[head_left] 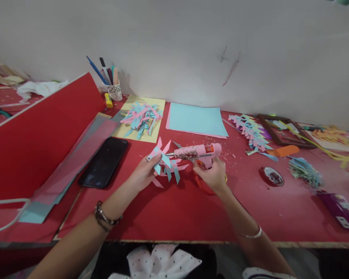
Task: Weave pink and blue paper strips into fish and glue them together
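My right hand (213, 173) is wrapped round the handle of a pink hot glue gun (193, 152), whose metal nozzle points left. The nozzle tip meets, or nearly meets, a strand of folded pink and blue paper strips (171, 164). That strand is pinched at its left end between the thumb and fingers of my left hand (147, 170), and the rest of it hangs to the right under the gun. Behind my right hand an orange ring-shaped item (202, 185) lies on the table, partly hidden. A scissors-like grey tip (177, 144) shows behind the nozzle.
A black phone (104, 162) lies left of my hands, beside a red upright board (46, 135). Loose paper strips (142, 118) are heaped on a yellow sheet. Blue paper (197, 119) lies at the back. A finished-looking paper chain (250, 131), small dish (272, 176) and purple power strip (340, 209) are rightward.
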The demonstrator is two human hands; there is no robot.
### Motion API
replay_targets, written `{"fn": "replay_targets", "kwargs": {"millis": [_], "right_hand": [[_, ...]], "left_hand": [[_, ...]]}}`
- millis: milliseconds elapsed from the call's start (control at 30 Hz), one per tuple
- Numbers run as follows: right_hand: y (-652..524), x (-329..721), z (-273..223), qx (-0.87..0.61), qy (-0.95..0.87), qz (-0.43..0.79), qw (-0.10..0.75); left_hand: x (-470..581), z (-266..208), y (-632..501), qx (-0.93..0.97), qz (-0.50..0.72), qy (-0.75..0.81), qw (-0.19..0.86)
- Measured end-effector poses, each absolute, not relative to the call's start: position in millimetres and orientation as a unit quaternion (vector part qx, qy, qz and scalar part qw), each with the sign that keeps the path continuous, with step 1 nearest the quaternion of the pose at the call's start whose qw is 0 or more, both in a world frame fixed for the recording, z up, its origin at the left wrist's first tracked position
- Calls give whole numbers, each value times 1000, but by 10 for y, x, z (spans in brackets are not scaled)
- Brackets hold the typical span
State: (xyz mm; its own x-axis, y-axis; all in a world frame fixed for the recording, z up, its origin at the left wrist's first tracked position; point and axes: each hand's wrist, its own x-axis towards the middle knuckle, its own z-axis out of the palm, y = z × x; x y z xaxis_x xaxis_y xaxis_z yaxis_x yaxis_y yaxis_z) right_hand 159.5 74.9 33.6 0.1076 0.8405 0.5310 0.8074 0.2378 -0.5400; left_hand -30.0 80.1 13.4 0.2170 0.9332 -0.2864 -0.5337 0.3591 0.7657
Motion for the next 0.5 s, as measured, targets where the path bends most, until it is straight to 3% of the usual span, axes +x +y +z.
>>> {"fn": "replay_targets", "kwargs": {"millis": [500], "right_hand": [[730, 1587, 346, -623, -655, 55, 423]], "left_hand": [[-300, 153, 796, 292, 491, 349, 743]]}}
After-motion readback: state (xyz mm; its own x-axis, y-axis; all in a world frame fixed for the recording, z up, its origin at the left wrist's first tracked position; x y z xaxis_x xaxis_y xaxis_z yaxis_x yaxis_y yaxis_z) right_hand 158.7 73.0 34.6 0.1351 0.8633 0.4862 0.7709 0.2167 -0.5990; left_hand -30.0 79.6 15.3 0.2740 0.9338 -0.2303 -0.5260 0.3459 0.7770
